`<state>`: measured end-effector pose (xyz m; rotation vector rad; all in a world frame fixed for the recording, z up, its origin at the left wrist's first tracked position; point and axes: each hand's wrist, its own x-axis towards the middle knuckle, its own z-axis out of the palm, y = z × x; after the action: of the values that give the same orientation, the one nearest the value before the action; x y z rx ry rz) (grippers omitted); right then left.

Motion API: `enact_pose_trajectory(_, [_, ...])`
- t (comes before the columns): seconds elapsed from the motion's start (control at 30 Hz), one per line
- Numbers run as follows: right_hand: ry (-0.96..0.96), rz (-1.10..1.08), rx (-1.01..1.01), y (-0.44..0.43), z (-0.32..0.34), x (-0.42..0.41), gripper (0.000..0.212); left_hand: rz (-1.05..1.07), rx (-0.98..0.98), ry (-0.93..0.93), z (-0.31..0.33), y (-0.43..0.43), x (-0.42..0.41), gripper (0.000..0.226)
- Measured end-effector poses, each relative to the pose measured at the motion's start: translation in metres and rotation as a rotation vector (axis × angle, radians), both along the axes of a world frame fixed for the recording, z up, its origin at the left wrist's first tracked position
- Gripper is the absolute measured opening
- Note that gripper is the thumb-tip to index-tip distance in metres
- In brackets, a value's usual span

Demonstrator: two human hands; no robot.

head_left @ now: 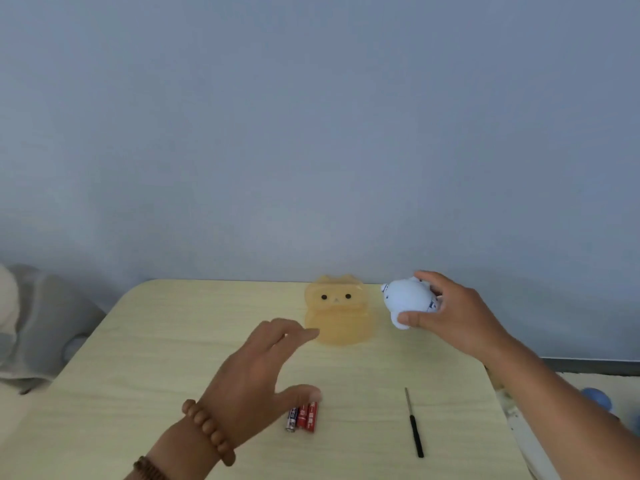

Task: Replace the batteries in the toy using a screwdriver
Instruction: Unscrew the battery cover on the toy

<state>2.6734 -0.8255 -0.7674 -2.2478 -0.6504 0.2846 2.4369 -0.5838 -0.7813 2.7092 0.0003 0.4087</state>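
Pale blue rounded plastic toy [408, 301] with small stubby feet is held in the right hand [453, 317], above the far right part of the light wooden table [173, 358]. The thumb presses on its lower side and the other fingers wrap over its top and back, so the grip is closed around the toy; whether the toy touches the table I cannot tell. Just beside it, to the left, a translucent orange animal-shaped cover [339, 311] with two black dot eyes sits on the table near the far edge. The left hand [256, 379] hovers over the middle of the table with the fingers spread wide and holds nothing; its fingertips are near the orange cover. A bracelet of brown wooden beads [209, 431] is on the left wrist. Three small cylindrical batteries [303, 417], two red and one dark, lie side by side under the left thumb. A thin screwdriver with black handle [414, 422] lies on the table to the right of the batteries, apart from both hands.
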Motion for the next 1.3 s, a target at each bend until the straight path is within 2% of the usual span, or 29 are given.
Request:
enact_pose_trajectory(0.1, [0.024, 0.126, 0.001, -0.011, 0.003, -0.052, 0.086, -0.025, -0.065, -0.044, 0.004, -0.024, 0.008, 0.08])
enact_pose_trajectory(0.2, [-0.025, 0.249, -0.108, -0.015, -0.014, -0.097, 0.098, -0.136, 0.004, 0.058, -0.008, -0.049, 0.015, 0.094])
enact_pose_trajectory(0.3, [-0.061, 0.33, -0.102, -0.017, -0.03, -0.117, 0.088, -0.176, 0.023, 0.17, -0.018, -0.065, 0.021, 0.104])
enact_pose_trajectory(0.4, [-0.077, 0.33, -0.047, -0.018, -0.039, -0.121, 0.082, -0.203, -0.035, 0.229, -0.02, -0.071, 0.023, 0.104])
enact_pose_trajectory(0.6, [-0.067, 0.363, -0.091, -0.026, -0.039, -0.124, 0.088, -0.209, -0.08, 0.261, -0.027, -0.073, 0.024, 0.101])
enact_pose_trajectory(0.7, [0.044, 0.304, 0.012, -0.034, -0.042, -0.125, 0.098, -0.216, -0.066, 0.277, -0.027, -0.071, 0.025, 0.094])
enact_pose_trajectory(0.77, [0.029, 0.153, 0.134, -0.043, -0.05, -0.123, 0.077, -0.216, -0.078, 0.295, -0.026, -0.07, 0.025, 0.092])
enact_pose_trajectory(0.8, [-0.06, 0.062, 0.142, -0.049, -0.055, -0.12, 0.063, -0.219, -0.079, 0.297, -0.027, -0.069, 0.025, 0.091])
enact_pose_trajectory(0.87, [-0.222, -0.057, 0.064, -0.061, -0.069, -0.116, 0.041, -0.228, -0.08, 0.303, -0.027, -0.068, 0.024, 0.09])
enact_pose_trajectory(0.9, [-0.241, -0.081, 0.019, -0.065, -0.076, -0.116, 0.037, -0.233, -0.076, 0.303, -0.027, -0.067, 0.024, 0.09])
enact_pose_trajectory(1.17, [-0.446, -0.026, -0.219, -0.064, -0.093, -0.14, 0.048, -0.218, -0.117, 0.312, -0.025, -0.06, 0.026, 0.091])
enact_pose_trajectory(1.3, [-0.495, -0.069, -0.156, -0.061, -0.089, -0.138, 0.018, -0.211, -0.127, 0.317, -0.025, -0.059, 0.024, 0.09])
